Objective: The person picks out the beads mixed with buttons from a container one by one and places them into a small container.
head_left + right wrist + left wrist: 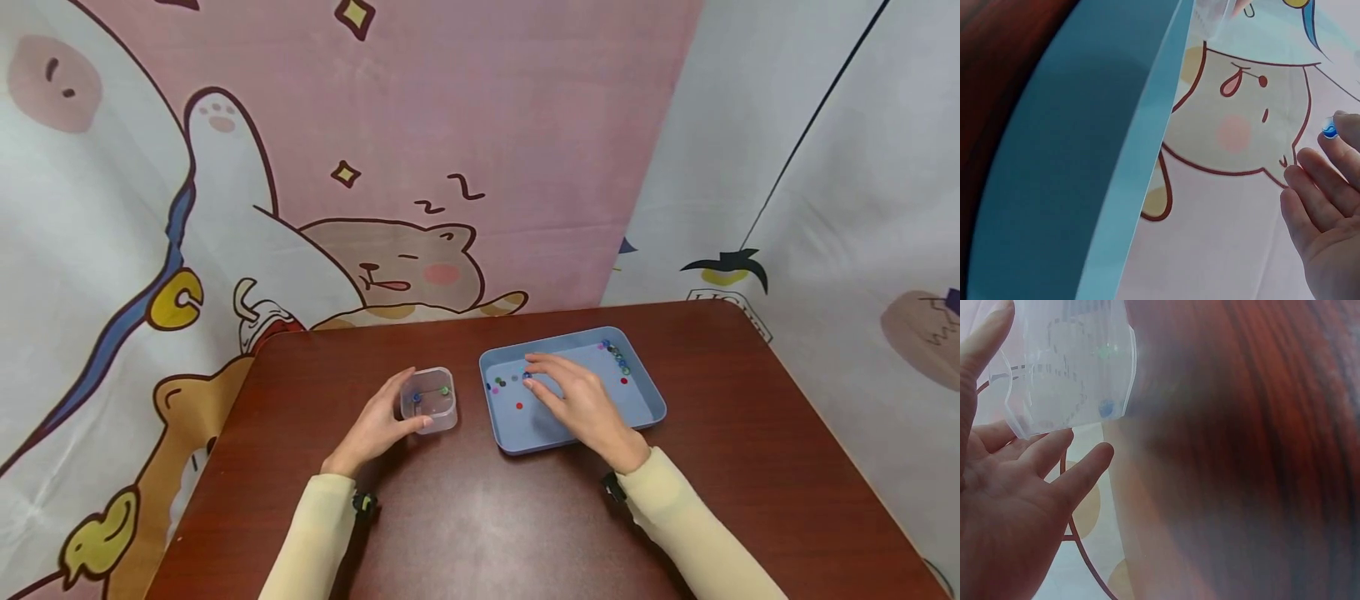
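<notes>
My left hand (372, 427) holds a small clear plastic box (447, 419) by its side, thumb at the near edge and fingers around the left. Inside the box are a blue marble (417, 398) and a green marble (445, 391). Over the light blue tray (528, 431), my right hand (588, 407) pinches a clear marble with a blue swirl (1330, 128) between thumb and index finger. Its other fingers are spread in the right wrist view. More marbles (616, 353) line the tray's right side.
At the tray's left lie several small colored pieces (497, 384). One red piece (519, 406) is near the middle and another red piece (624, 381) at the right. Both containers stand on a brown wooden table (450, 517), with a printed cloth (525, 125) behind it.
</notes>
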A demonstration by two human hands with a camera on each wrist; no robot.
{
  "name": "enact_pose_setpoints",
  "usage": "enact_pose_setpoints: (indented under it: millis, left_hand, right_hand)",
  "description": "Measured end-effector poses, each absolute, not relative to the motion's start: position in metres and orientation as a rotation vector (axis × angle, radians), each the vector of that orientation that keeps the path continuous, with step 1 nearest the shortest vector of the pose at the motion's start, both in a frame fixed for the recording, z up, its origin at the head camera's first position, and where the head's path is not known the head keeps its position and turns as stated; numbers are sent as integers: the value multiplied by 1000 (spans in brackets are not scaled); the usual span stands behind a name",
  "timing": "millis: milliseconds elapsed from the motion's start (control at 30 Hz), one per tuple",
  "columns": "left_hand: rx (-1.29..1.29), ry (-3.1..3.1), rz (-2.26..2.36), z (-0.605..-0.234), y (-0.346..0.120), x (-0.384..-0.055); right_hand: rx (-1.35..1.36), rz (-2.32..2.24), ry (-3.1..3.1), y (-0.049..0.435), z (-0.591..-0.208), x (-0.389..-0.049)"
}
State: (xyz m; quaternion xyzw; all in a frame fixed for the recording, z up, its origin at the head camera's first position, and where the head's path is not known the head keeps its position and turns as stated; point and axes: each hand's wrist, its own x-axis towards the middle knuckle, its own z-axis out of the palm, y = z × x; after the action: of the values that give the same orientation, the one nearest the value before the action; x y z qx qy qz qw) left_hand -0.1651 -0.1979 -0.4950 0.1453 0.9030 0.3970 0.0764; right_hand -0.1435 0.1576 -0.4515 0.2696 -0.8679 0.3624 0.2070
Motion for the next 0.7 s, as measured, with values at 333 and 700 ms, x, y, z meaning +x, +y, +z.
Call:
enact_pose_setpoints:
  millis: [333,700]
  left_hand:
    - [446,2714,1198,-496,-198,-165]
    - [447,2709,1214,-496,-198,-166]
  right_hand:
    - [853,1065,-2382,118,-445,-153]
    - [966,1058,-2407,77,-451,-157]
